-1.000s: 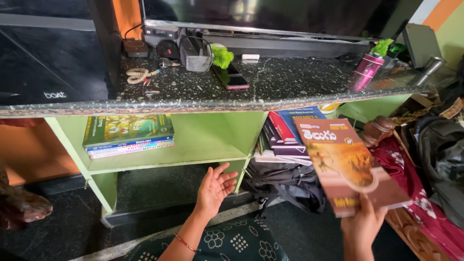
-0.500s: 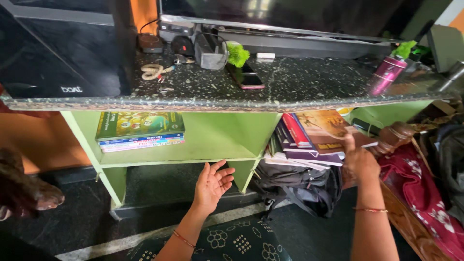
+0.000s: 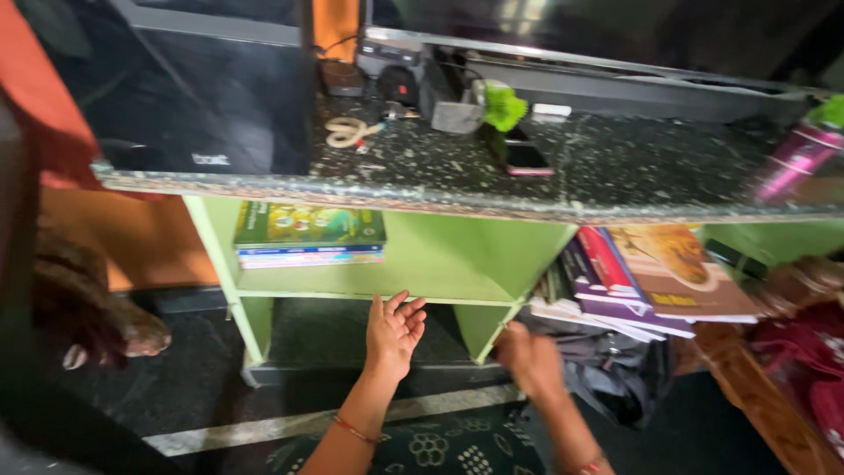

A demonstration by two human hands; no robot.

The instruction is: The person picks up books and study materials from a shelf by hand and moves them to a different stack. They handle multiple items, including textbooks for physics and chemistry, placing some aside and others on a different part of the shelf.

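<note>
My left hand (image 3: 393,331) is raised with fingers spread, empty, just under the front edge of the green shelf (image 3: 369,294). My right hand (image 3: 530,361) is blurred and loosely curled with nothing in it, in front of the dark bag (image 3: 615,374), below a leaning pile of books (image 3: 651,277). The brown-covered book (image 3: 681,271) lies on top of that pile. A short stack of books (image 3: 308,234) lies flat on the green shelf's left side.
A speckled stone counter (image 3: 615,167) runs above, holding scissors (image 3: 347,132), a phone (image 3: 526,157), a green object (image 3: 503,105) and a pink bottle (image 3: 796,163). A black box (image 3: 176,97) stands on its left. Red cloth (image 3: 809,369) lies at the right.
My right hand set the brown book on the pile at the right and has drawn back empty toward the bag. The left hand stayed put; the view shifted left.
</note>
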